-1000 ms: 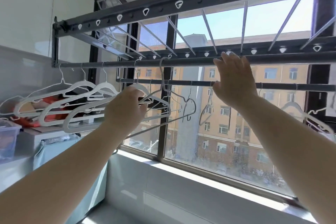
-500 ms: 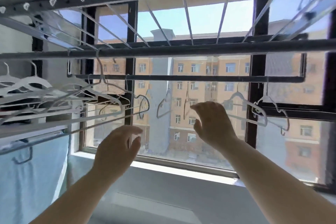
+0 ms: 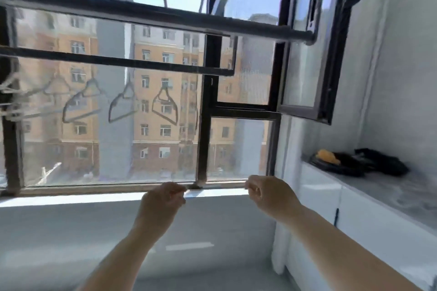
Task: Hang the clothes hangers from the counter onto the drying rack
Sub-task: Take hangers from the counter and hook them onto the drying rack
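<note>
The left hand (image 3: 163,201) and right hand (image 3: 267,194) float empty, fingers loosely curled, below the drying rack (image 3: 142,15). White hangers (image 3: 9,101) hang at its far left. This looks like a pause between hangings. The next move is probably a reach right to the dark heap (image 3: 378,164) on the counter (image 3: 402,194).

Head camera looks forward, tilted up, close to the window (image 3: 146,101) and counter (image 3: 390,191).
</note>
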The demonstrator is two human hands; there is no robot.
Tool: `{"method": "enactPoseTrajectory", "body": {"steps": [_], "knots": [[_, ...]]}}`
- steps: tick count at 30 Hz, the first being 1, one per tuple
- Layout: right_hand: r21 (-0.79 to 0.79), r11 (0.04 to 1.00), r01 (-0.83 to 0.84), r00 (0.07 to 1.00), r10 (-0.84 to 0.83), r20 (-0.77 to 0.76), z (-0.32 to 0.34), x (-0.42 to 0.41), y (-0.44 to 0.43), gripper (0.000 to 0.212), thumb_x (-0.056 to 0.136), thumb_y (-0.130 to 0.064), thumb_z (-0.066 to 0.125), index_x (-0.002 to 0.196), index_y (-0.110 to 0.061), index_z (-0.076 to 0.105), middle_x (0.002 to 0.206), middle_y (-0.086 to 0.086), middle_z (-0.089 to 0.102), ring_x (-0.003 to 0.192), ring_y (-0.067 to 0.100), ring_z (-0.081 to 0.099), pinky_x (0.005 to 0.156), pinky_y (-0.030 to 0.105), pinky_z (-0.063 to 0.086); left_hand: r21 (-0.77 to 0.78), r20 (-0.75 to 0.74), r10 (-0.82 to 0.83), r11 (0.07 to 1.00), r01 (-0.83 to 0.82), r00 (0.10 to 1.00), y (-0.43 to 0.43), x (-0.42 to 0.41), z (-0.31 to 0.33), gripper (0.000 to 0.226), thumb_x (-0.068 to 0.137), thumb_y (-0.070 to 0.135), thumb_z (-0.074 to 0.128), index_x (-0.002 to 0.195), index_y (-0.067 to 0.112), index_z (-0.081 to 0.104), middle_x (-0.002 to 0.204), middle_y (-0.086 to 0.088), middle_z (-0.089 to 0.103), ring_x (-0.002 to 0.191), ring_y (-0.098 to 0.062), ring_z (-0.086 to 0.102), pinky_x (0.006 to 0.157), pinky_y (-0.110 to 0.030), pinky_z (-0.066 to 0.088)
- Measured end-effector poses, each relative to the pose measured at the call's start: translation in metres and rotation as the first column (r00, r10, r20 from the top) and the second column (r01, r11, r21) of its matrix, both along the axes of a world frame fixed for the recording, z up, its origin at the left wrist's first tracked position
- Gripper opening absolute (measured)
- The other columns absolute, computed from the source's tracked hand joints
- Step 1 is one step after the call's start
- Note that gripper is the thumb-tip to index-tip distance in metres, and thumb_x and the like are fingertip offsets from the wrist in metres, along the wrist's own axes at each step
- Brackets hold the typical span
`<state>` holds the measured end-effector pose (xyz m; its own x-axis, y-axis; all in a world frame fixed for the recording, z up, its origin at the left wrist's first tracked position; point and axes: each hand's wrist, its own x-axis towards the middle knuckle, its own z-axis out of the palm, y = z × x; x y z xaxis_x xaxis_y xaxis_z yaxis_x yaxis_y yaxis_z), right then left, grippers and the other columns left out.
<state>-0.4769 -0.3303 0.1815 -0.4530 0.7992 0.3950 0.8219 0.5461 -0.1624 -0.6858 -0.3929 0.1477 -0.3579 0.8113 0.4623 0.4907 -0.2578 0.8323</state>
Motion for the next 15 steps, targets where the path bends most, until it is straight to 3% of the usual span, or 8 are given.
{"method": "enactPoseTrajectory", "body": {"steps": [4, 7, 10, 13, 15], "knots": [[-0.081, 0.984, 0.157, 0.986, -0.16, -0.035, -0.026, 0.097, 0.006, 0.027, 0.095, -0.018, 0.038, 0.108, -0.011, 0.06, 0.109, 0.005, 0.065, 0.101, 0.021, 0.057, 0.075, 0.025, 0.038, -0.044, 0.154, -0.193, 0.979, 0.201, 0.969, 0.04, 0.094, -0.035, 0.03, 0.083, -0.012, 0.052, 0.065, 0.009, 0.061, 0.033, 0.009, 0.055, 0.037, 0.005, 0.053, 0.046, -0.004, 0.04], [-0.154, 0.946, 0.285, 0.952, -0.298, -0.069, -0.048, 0.162, 0.007, 0.028, 0.094, -0.018, 0.038, 0.111, -0.013, 0.06, 0.109, 0.005, 0.065, 0.101, 0.021, 0.058, 0.081, 0.026, 0.043, -0.103, 0.212, -0.305, 0.938, 0.332, 0.928, 0.07, 0.157, -0.067, 0.033, 0.082, -0.007, 0.056, 0.06, 0.018, 0.06, 0.036, 0.008, 0.058, 0.036, 0.002, 0.052, 0.046, -0.01, 0.04], [-0.235, 0.884, 0.405, 0.895, -0.436, -0.098, -0.077, 0.216, 0.005, 0.027, 0.093, -0.018, 0.039, 0.111, -0.016, 0.06, 0.112, 0.003, 0.064, 0.101, 0.019, 0.058, 0.079, 0.023, 0.041, -0.167, 0.194, -0.381, 0.895, 0.413, 0.904, 0.095, 0.21, -0.087, 0.018, 0.077, 0.015, 0.056, 0.062, 0.023, 0.061, 0.039, 0.015, 0.06, 0.04, 0.004, 0.054, 0.048, -0.012, 0.04], [-0.285, 0.814, 0.506, 0.827, -0.552, -0.109, -0.098, 0.264, 0.001, 0.028, 0.094, -0.018, 0.038, 0.111, -0.016, 0.059, 0.112, 0.001, 0.063, 0.095, 0.017, 0.056, 0.072, 0.02, 0.036, -0.223, 0.142, -0.454, 0.851, 0.475, 0.88, 0.119, 0.256, -0.105, 0.032, 0.083, -0.003, 0.054, 0.063, 0.021, 0.063, 0.038, 0.018, 0.059, 0.042, 0.009, 0.054, 0.049, -0.008, 0.041], [-0.281, 0.768, 0.575, 0.774, -0.623, -0.117, -0.106, 0.294, 0.002, 0.029, 0.094, -0.017, 0.037, 0.113, -0.017, 0.059, 0.114, 0.0, 0.063, 0.101, 0.017, 0.056, 0.075, 0.022, 0.039, -0.255, 0.123, -0.499, 0.819, 0.513, 0.858, 0.134, 0.287, -0.112, 0.038, 0.083, -0.005, 0.054, 0.061, 0.025, 0.06, 0.039, 0.018, 0.059, 0.043, 0.01, 0.055, 0.052, -0.007, 0.042]]}}
